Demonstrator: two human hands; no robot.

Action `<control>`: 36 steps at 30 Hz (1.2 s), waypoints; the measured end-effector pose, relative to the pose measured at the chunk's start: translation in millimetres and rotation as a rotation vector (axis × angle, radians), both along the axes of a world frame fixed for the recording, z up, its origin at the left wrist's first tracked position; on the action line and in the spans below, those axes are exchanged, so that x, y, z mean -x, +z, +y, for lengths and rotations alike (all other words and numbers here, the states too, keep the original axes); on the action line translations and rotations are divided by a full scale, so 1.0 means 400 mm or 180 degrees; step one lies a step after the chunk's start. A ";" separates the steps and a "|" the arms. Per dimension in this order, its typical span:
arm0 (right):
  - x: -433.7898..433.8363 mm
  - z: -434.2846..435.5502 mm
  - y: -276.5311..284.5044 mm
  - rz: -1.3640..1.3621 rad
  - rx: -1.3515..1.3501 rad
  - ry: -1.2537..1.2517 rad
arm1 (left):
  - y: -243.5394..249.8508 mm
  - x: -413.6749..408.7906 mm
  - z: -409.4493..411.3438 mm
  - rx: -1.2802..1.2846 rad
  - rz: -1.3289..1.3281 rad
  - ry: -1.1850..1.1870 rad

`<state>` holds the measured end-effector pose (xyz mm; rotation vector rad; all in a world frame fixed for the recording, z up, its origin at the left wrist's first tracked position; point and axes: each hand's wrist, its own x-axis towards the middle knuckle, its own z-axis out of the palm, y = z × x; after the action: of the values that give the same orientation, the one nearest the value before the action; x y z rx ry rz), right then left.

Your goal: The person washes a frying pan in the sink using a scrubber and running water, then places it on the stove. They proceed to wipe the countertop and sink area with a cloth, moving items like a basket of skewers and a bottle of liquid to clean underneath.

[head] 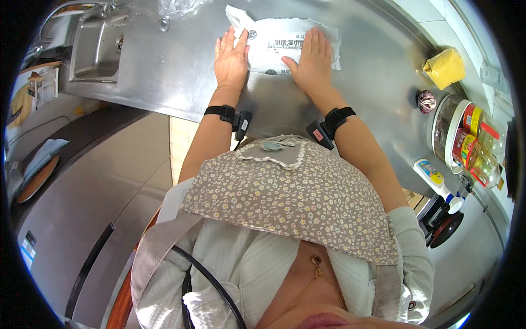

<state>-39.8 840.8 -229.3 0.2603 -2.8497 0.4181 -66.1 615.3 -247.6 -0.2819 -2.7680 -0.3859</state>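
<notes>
On the steel counter (176, 78) a flat white plastic pack of wipes (267, 57) lies before me, bearing dark print. My left hand (231, 59) rests palm down at its left end, fingers pointing away from me. A crumpled white sheet (239, 18) sticks out beyond those fingertips; its lower part runs down between the fingers and is partly hidden. My right hand (314, 61) lies flat across the right part of the pack, thumb spread to the left. Neither hand is closed around anything that I can see.
To the left is a steel sink (98, 45) with a faucet (61, 8). Clear plastic wrap (181, 6) lies at the far edge. Along the right stand a yellow packet (444, 68), a purple bulb (426, 101), a rack of bottles (456, 135) and a white spray bottle (435, 181).
</notes>
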 end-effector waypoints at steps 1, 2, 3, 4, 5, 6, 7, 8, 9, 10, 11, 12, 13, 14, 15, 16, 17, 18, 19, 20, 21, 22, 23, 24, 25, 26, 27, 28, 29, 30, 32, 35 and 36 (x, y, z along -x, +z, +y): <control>0.000 -0.004 0.005 -0.0018 0.0025 0.0011 | 0.007 -0.001 -0.013 -0.0184 -0.0319 0.0264; -0.003 -0.008 0.010 -0.0034 0.0049 0.0017 | 0.016 -0.005 -0.026 -0.0372 -0.0636 0.0521; -0.004 -0.011 0.014 -0.0072 0.0053 0.0040 | 0.027 -0.003 -0.042 -0.0548 -0.0945 0.0760; -0.001 -0.018 0.021 -0.0091 0.0064 0.0050 | 0.023 0.002 -0.086 -0.0787 -0.0623 0.0855; 0.002 -0.019 0.028 -0.0109 0.0065 0.0041 | 0.028 0.013 -0.109 -0.1042 -0.0308 0.0921; -0.003 -0.017 0.028 -0.0120 0.0128 -0.0015 | 0.083 0.021 -0.091 -0.1251 -0.0375 0.0831; -0.003 -0.012 0.044 -0.0180 0.0162 0.0007 | 0.106 0.015 -0.063 -0.1341 -0.0263 0.0548; -0.006 -0.006 0.065 -0.0247 0.0191 0.0038 | 0.110 -0.002 -0.028 -0.1217 -0.0519 0.0328; -0.006 0.009 0.082 -0.0314 0.0206 0.0057 | 0.099 -0.019 0.005 -0.1095 -0.0773 0.0095; 0.003 0.036 0.102 -0.0363 0.0641 0.0162 | 0.088 -0.034 0.018 -0.0803 -0.0583 0.0097; 0.002 0.060 0.113 -0.0201 0.0688 -0.0240 | 0.085 -0.036 0.031 -0.0532 -0.0364 0.0102; 0.004 0.083 0.112 -0.0020 0.0723 -0.0629 | 0.103 -0.023 0.031 -0.0819 -0.0577 0.0086; 0.000 0.102 0.118 0.0141 0.0766 -0.0990 | 0.118 -0.027 0.021 -0.1103 -0.0817 0.0084; 0.001 0.116 0.131 -0.0425 0.1127 -0.1151 | 0.123 -0.039 0.018 -0.1381 -0.0746 0.0179; 0.004 0.129 0.139 -0.0996 0.1486 -0.1304 | 0.113 -0.047 0.018 -0.1664 -0.0680 0.0269; 0.012 0.140 0.151 -0.1587 0.1867 -0.1442 | 0.110 -0.051 0.017 -0.1921 -0.0625 0.0365; 0.026 0.152 0.160 -0.1877 0.2106 -0.1491 | 0.105 -0.047 0.019 -0.2328 -0.0556 0.0359; 0.037 0.168 0.166 -0.2168 0.2342 -0.1552 | 0.093 -0.041 0.026 -0.2739 -0.0499 0.0336; 0.046 0.177 0.173 -0.2474 0.2587 -0.1589 | 0.091 -0.038 0.025 -0.3136 -0.0440 0.0325; 0.049 0.188 0.181 -0.2503 0.3061 -0.1493 | 0.090 -0.035 0.020 -0.3972 -0.0671 0.0281; 0.041 0.198 0.186 -0.2519 0.3533 -0.1400 | 0.117 -0.029 0.021 -0.4350 -0.0974 0.0363; 0.035 0.197 0.195 -0.2557 0.3991 -0.1284 | 0.160 -0.029 0.019 -0.4723 -0.1285 0.0476; 0.027 0.188 0.206 -0.2384 0.4221 -0.1245 | 0.184 -0.027 0.017 -0.5090 -0.1605 0.0585; 0.015 0.170 0.236 -0.2216 0.4448 -0.1205 | 0.185 -0.026 0.009 -0.5154 -0.1588 0.0574; 0.021 0.161 0.273 -0.2052 0.4653 -0.1147 | 0.198 -0.026 0.007 -0.5463 -0.1593 0.0598; 0.034 0.169 0.323 -0.1896 0.4870 -0.1107 | 0.212 -0.027 0.002 -0.5775 -0.1596 0.0618; 0.044 0.184 0.392 -0.1755 0.5091 -0.1056 | 0.223 -0.028 -0.006 -0.6081 -0.1587 0.0650; 0.053 0.203 0.449 -0.1620 0.5309 -0.0988 | 0.215 -0.026 -0.019 -0.5991 -0.1395 0.0540; 0.075 0.237 0.481 -0.1433 0.5447 -0.1005 | 0.218 -0.030 -0.030 -0.5850 -0.1438 0.0578; 0.110 0.274 0.518 -0.1235 0.5581 -0.1043 | 0.225 -0.031 -0.040 -0.5710 -0.1504 0.0613; 0.196 0.307 0.625 -0.0758 0.5659 -0.0976 | 0.216 -0.039 -0.058 -0.5472 -0.1598 0.0803; 0.366 0.361 0.729 -0.0490 0.5675 -0.1467 | 0.187 -0.067 -0.067 -0.5341 -0.1762 0.0998; 0.440 0.468 0.697 -0.0631 0.5606 -0.0943 | 0.184 -0.071 -0.060 -0.5298 -0.1792 0.1007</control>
<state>-215.7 1028.1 49.6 -0.5331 -1.5587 2.4846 -37.8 591.2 -173.9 0.7288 -1.8287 -2.5608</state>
